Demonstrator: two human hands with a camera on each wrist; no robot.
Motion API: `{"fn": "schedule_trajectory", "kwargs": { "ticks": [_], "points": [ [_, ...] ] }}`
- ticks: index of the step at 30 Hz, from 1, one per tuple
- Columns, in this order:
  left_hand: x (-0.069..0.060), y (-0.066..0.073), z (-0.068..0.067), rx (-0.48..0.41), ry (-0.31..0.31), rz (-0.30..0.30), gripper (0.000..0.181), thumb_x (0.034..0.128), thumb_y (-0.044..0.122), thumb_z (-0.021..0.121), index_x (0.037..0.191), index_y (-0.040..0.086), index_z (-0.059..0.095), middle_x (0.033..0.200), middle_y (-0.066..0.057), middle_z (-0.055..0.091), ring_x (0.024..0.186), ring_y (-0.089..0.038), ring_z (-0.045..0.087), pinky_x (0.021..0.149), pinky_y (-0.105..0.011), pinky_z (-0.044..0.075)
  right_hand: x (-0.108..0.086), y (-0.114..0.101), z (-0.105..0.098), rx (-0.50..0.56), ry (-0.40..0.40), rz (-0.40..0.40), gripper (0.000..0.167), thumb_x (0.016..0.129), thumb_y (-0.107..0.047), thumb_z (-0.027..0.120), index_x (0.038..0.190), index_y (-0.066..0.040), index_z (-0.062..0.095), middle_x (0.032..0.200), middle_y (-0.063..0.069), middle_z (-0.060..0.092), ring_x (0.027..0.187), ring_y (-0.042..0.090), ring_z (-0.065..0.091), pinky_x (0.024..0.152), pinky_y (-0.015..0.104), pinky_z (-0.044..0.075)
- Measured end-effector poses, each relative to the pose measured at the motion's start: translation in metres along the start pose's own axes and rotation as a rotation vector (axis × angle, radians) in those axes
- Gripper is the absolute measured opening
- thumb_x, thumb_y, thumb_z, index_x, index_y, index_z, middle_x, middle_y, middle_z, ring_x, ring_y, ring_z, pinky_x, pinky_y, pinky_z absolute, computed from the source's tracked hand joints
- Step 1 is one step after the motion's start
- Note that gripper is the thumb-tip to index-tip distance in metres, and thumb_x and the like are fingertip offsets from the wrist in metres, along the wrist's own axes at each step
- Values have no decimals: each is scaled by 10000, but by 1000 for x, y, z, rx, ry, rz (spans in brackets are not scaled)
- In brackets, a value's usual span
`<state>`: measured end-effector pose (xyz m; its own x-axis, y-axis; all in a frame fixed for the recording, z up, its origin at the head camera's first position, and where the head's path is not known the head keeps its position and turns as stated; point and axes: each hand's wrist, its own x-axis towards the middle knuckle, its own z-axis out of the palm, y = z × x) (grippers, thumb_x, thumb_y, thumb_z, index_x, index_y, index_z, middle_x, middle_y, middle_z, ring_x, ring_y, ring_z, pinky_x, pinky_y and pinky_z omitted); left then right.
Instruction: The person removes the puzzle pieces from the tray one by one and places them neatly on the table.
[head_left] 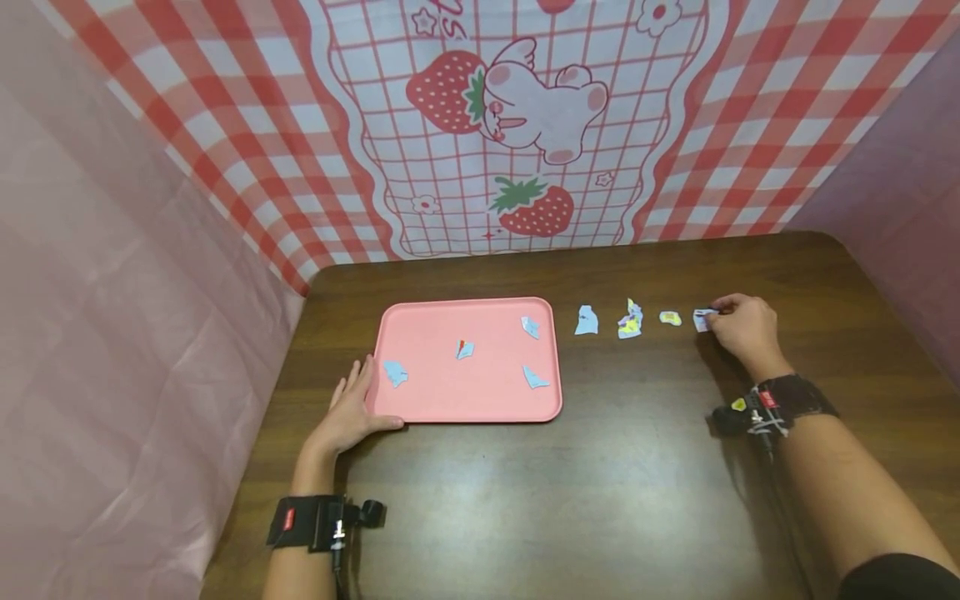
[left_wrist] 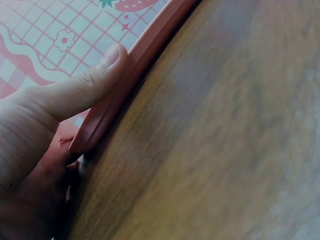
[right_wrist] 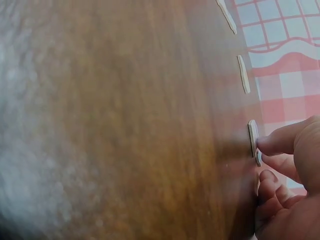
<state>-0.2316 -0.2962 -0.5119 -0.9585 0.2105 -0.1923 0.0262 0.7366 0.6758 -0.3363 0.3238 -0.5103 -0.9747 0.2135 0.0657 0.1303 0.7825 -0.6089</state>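
Observation:
My right hand is at the far right of the table, its thumb and fingertips pinching a small flat light-blue piece. In the right wrist view that piece shows edge-on against the thumb. My left hand rests at the near left corner of a pink tray. Its thumb lies straight along the tray's rim, the other fingers lie along the left side. Inside the tray are several irregular light-blue pieces, among them one with a red mark and one by my left fingers.
Left of my right hand, a small yellow piece, a multicoloured piece and a blue piece lie in a row. The brown wooden table meets a red-checked strawberry cloth at the back. A pink curtain hangs at left.

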Motion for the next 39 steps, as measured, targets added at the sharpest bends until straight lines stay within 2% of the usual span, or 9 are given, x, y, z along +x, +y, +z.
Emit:
{"fn": "schedule_trajectory", "kwargs": {
  "ticks": [6,12,16,21,28,33,39],
  "points": [
    [1,-1,1,4,0,-4,1266,762,464,865,1605,-8,45,1673,-200,47,1537,-360,-58,1194,-560,-57,-1,0,-1,5,2,13,299,913,-179,644,1062,74,699,1056,298,686,1015,468,577,863,547,374],
    [0,-1,1,8,2,-4,1270,757,465,869,1602,-16,52,1671,-203,51,1537,-363,-54,1194,-562,-54,-1,1,-2,31,-1,51,362,952,-257,601,1114,52,699,1092,283,685,1052,448,577,802,456,400],
    [0,-1,1,9,3,-5,1272,756,467,869,1601,-18,51,1670,-204,50,1537,-361,-55,1195,-559,-56,-3,-4,-1,44,29,40,367,953,-247,591,1125,60,697,1096,289,682,1042,445,585,783,444,402],
    [1,-1,1,11,3,-7,1270,756,477,865,1601,-19,56,1671,-203,51,1538,-357,-56,1195,-558,-60,-7,-15,4,64,91,-15,322,904,-169,597,1086,72,709,1024,289,688,972,424,593,776,457,394],
    [0,1,0,6,3,-2,1261,761,473,861,1601,-22,61,1670,-205,51,1538,-361,-56,1194,-563,-60,-14,-43,12,103,83,-72,329,892,-153,578,1104,72,690,1060,294,592,1113,443,478,933,555,346],
    [0,0,0,9,3,2,1257,763,471,859,1601,-21,62,1670,-203,54,1538,-362,-54,1195,-559,-61,-24,-65,23,129,67,-135,305,877,-124,604,1098,64,697,1082,273,568,1080,439,506,911,561,364],
    [1,-1,1,13,2,2,1261,759,467,864,1599,-24,63,1669,-204,56,1537,-361,-52,1198,-551,-57,-39,-92,43,149,24,-230,261,846,-66,618,1057,55,712,1015,230,608,941,380,574,807,476,412]
  ]
}}
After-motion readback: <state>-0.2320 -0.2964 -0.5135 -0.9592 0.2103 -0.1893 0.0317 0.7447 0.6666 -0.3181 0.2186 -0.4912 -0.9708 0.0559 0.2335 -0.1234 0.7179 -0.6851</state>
